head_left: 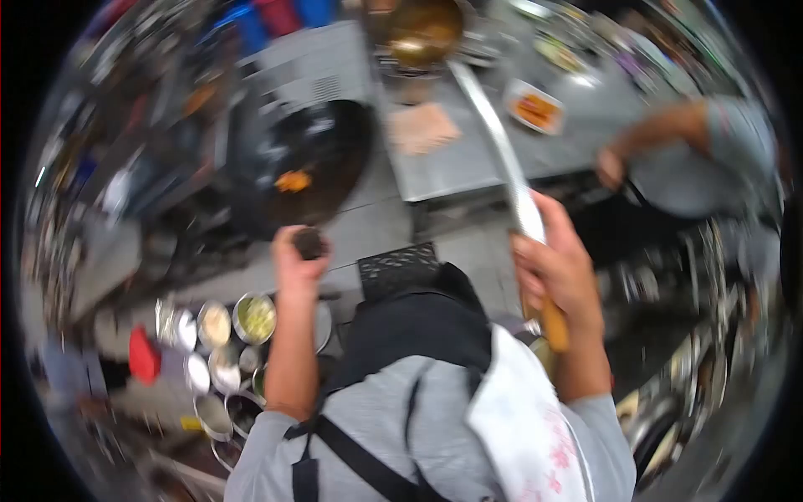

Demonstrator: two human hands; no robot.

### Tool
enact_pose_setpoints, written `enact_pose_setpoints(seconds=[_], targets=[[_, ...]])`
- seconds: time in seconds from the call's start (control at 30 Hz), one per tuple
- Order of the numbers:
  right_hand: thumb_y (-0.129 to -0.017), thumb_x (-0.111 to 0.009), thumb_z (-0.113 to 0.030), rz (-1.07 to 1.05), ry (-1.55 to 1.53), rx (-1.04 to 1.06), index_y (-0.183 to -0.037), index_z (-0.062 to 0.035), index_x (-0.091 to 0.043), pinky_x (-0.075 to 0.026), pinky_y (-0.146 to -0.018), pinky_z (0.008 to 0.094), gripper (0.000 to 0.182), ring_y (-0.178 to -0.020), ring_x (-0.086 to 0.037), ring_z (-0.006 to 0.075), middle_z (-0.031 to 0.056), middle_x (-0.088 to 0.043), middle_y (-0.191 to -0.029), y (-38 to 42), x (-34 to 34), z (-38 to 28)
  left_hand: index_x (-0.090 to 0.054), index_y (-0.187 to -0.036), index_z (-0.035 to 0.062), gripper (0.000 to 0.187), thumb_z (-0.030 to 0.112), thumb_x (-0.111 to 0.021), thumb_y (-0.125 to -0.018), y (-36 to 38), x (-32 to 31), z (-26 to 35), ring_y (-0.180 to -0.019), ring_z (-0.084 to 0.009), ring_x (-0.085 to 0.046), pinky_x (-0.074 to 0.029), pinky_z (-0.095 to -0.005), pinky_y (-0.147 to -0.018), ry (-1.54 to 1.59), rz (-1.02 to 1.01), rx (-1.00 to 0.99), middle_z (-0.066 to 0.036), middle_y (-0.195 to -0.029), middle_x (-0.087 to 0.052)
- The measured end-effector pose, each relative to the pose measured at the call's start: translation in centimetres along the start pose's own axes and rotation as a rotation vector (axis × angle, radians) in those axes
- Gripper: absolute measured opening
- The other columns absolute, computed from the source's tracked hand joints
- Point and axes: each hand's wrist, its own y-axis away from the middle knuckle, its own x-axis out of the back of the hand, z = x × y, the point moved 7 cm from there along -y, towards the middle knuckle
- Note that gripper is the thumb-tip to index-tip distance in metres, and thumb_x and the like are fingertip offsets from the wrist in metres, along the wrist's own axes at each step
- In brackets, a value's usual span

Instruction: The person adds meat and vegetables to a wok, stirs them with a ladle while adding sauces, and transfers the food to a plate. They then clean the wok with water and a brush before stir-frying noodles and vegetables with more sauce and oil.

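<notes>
Left hand (299,261) closed on wok (311,167) handle. Right hand (559,272) grips ladle (502,142) handle; bowl far, over counter (468,159).

Beside the one black wok (314,163) stood about eight small condiment bowls (255,318), one ladle (502,159), and one red container (144,356).

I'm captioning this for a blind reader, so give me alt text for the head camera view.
Seen from above in a blurred fisheye view, a cook's left hand grips the dark wok by its handle while the right hand holds a long metal ladle by its wooden grip. Small seasoning bowls sit lower left; another person's arm reaches in upper right.
</notes>
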Motion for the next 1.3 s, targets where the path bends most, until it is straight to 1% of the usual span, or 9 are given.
enact_pose_setpoints(seconds=[0.13, 0.37, 0.5, 0.63, 0.73, 0.93, 0.97, 1.23, 1.3], targets=[[-0.085, -0.052, -0.003, -0.071, 0.11, -0.033, -0.137, -0.007, -0.032, -0.035, -0.035, 0.0195, 0.057, -0.039, -0.04, 0.0052, -0.0011, -0.043, -0.062, -1.5, -0.4, 0.1, -0.056, -0.077, 0.0095, 0.012, 0.016, -0.064, -0.071, 6.3, -0.6, 0.0, -0.067, -0.0228, -0.059, -0.051, -0.0363, -0.062, 0.051, 0.002, 0.138, -0.006, -0.072, -0.059], [-0.087, -0.052, -0.006, -0.243, 0.667, -0.159, -0.137, -0.0106, -0.03, -0.037, -0.036, 0.0259, 0.055, -0.043, -0.043, 0.0091, 0.0011, -0.044, -0.065, -9.7, -5.0, 4.4, -0.049, -0.088, 0.0019, 0.023, -0.005, -0.055, -0.068, 9.0, 3.3, -4.3, -0.071, -0.023, -0.06, -0.054, -0.0365, -0.065, -0.09, -0.051, -0.324, -0.011, -0.081, -0.055], [-0.085, -0.055, -0.005, -0.514, 0.184, -0.386, -0.132, -0.0101, -0.031, -0.036, -0.037, 0.0267, 0.053, -0.045, -0.044, 0.0108, 0.0041, -0.047, -0.066, -11.3, -13.4, 9.7, -0.05, -0.081, 0.0023, 0.014, -0.003, -0.054, -0.069, 8.2, 1.2, -2.0, -0.064, -0.0223, -0.059, -0.052, -0.0353, -0.06, -0.132, -0.105, -0.427, -0.008, -0.071, -0.054], [-0.086, -0.054, -0.001, -0.559, -0.393, -0.733, -0.123, -0.009, -0.036, -0.033, -0.037, 0.024, 0.042, -0.046, -0.042, 0.0091, 0.0043, -0.046, -0.065, -8.7, -17.8, 11.9, -0.057, -0.08, 0.0083, 0.016, 0.021, -0.061, -0.073, 3.0, 4.3, -0.4, -0.067, -0.0241, -0.059, -0.048, -0.0367, -0.063, -0.018, 0.049, 0.096, -0.008, -0.076, -0.061], [-0.089, -0.051, -0.002, -0.588, -0.594, -0.895, -0.122, -0.0124, -0.038, -0.031, -0.036, 0.0228, 0.037, -0.045, -0.041, 0.0084, 0.0041, -0.046, -0.068, -5.9, -16.3, 12.4, -0.056, -0.079, 0.0095, 0.016, 0.018, -0.064, -0.069, 5.9, 5.1, -1.8, -0.068, -0.0265, -0.06, -0.049, -0.0411, -0.063, -0.02, 0.14, 0.101, -0.011, -0.075, -0.061], [-0.089, -0.054, -0.004, -0.464, -0.43, -0.567, -0.132, -0.0117, -0.033, -0.034, -0.034, 0.0228, 0.049, -0.044, -0.042, 0.0077, 0.0055, -0.046, -0.072, -3.6, -5.2, 8.5, -0.055, -0.078, 0.0148, 0.016, 0.02, -0.067, -0.069, 4.3, 10.5, -4.7, -0.071, -0.0252, -0.058, -0.046, -0.0443, -0.065, -0.074, 0.148, 0.105, -0.007, -0.075, -0.059], [-0.089, -0.055, -0.004, -0.417, -0.392, -0.488, -0.134, -0.0117, -0.031, -0.035, -0.034, 0.0227, 0.052, -0.044, -0.043, 0.0077, 0.0053, -0.047, -0.071, -2.7, -3.5, 7.4, -0.055, -0.074, 0.0129, 0.011, 0.016, -0.065, -0.071, 5.3, 9.9, -4.8, -0.065, -0.0226, -0.058, -0.049, -0.0379, -0.061, -0.058, 0.21, 0.135, -0.005, -0.071, -0.058], [-0.088, -0.053, -0.008, 0.235, 0.312, -0.009, -0.138, -0.0078, -0.026, -0.034, -0.033, 0.0229, 0.057, -0.038, -0.04, 0.007, -0.0009, -0.043, -0.059, -2.1, 8.6, 1.1, -0.058, -0.078, 0.012, 0.01, 0.019, -0.063, -0.073, 4.3, 10.5, -4.2, -0.066, -0.0218, -0.06, -0.05, -0.036, -0.061, -0.164, 0.269, 0.143, -0.005, -0.072, -0.062], [-0.087, -0.054, -0.01, 0.307, 0.452, -0.025, -0.138, -0.0066, -0.026, -0.046, -0.044, 0.0315, 0.058, -0.048, -0.053, 0.0154, 0.0058, -0.053, -0.065, -3.2, 12.4, 2.2, -0.056, -0.084, 0.0105, 0.016, 0.021, -0.062, -0.073, 3.6, 10.7, -3.9, -0.071, -0.0243, -0.058, -0.049, -0.0374, -0.062, -0.168, 0.251, 0.174, -0.011, -0.083, -0.062]])
